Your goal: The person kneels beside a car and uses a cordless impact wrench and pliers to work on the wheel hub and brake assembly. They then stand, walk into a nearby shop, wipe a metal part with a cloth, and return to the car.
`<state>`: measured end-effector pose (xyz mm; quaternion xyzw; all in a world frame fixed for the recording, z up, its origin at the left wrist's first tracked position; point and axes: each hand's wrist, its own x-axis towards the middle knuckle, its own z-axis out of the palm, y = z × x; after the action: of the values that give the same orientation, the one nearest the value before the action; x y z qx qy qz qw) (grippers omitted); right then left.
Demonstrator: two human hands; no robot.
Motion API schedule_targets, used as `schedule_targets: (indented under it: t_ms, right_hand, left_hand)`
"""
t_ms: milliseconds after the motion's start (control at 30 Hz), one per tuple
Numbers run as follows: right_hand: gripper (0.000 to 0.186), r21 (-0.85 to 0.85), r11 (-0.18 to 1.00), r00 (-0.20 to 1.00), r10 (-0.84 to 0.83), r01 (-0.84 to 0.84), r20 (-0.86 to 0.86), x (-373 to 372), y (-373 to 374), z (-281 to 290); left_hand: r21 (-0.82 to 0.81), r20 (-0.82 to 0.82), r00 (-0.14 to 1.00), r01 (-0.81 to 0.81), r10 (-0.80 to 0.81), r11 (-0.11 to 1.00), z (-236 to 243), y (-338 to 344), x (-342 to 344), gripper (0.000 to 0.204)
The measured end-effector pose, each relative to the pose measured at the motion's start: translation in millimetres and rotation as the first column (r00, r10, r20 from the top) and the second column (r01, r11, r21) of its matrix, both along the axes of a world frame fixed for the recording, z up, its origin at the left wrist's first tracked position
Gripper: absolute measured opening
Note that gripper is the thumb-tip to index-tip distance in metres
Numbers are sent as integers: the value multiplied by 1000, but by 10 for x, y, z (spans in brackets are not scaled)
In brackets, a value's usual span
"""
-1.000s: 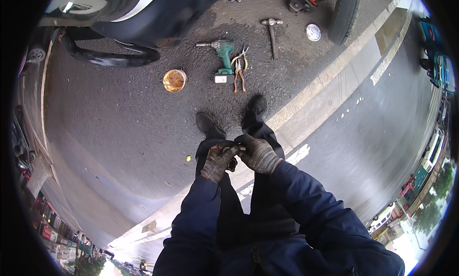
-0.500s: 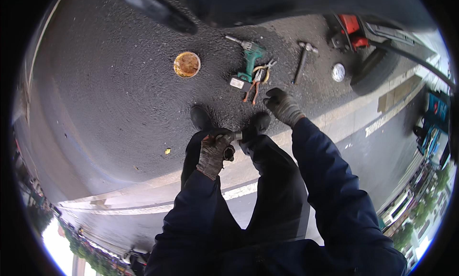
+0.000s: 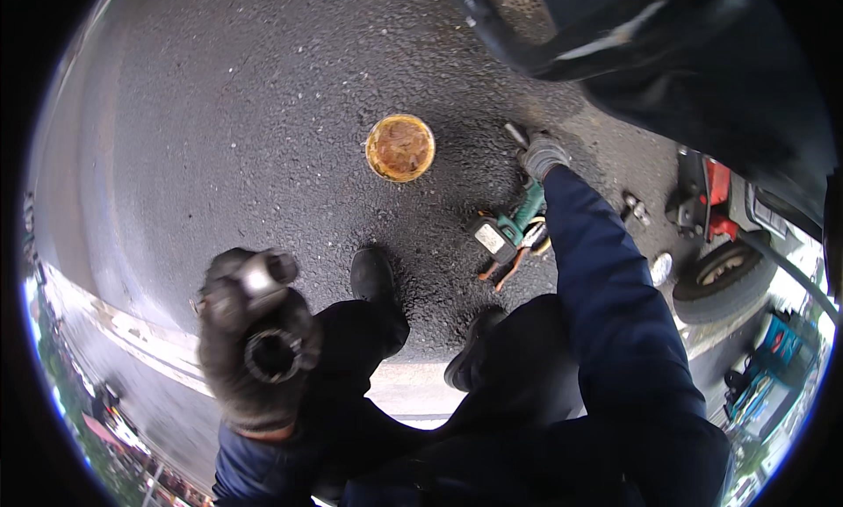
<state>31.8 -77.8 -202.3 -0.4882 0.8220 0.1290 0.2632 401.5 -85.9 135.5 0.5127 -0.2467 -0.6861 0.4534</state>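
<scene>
My left hand (image 3: pixel 250 331), in a dark gloved grip at the lower left, is closed on a metal part (image 3: pixel 272 353) with a ringed opening; motion blurs its shape. My right hand (image 3: pixel 544 156), in a grey glove, is closed on the front end of the green cordless power tool (image 3: pixel 527 204) lying on the asphalt. Pliers with orange and yellow handles (image 3: pixel 514 266) lie beside and partly under that tool. A tub of brown grease (image 3: pixel 399 147) stands left of my right hand. A hammer (image 3: pixel 637 208) lies to the right, partly hidden by my sleeve.
A dark vehicle body (image 3: pixel 694 77) overhangs the upper right, with a curved black tube (image 3: pixel 518 46). A red jack (image 3: pixel 718 182), a tire (image 3: pixel 720 283) and a silver disc (image 3: pixel 661 268) sit right. Teal equipment (image 3: pixel 773 340) is farther right. My shoes (image 3: pixel 373 274) are below centre.
My right hand has left the metal part and reached forward onto the power tool. My left hand has moved left and up toward the camera with the part. The view has shifted toward the vehicle.
</scene>
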Motion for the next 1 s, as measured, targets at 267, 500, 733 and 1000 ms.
schedule_targets:
  t_ms: [267, 500, 733, 1000]
  right_hand:
    - [35, -304, 943, 897, 16, 133, 442, 150, -496, -156]
    - [27, -452, 616, 502, 106, 645, 859, -146, 525, 802]
    - [24, -730, 261, 721, -543, 631, 430, -1139, 1189, 1545]
    - [33, -760, 452, 825, -532, 468, 191, -1177, 1212, 2066]
  left_hand:
    - [-205, 86, 989, -102, 122, 973, 223, 453, 213, 27]
    - [-242, 121, 967, -192, 226, 951, 296, 551, 202, 34]
    - [-267, 57, 991, -103, 122, 958, 191, 411, 60, 37]
    - [-254, 21, 999, -42, 48, 966, 165, 338, -152, 38]
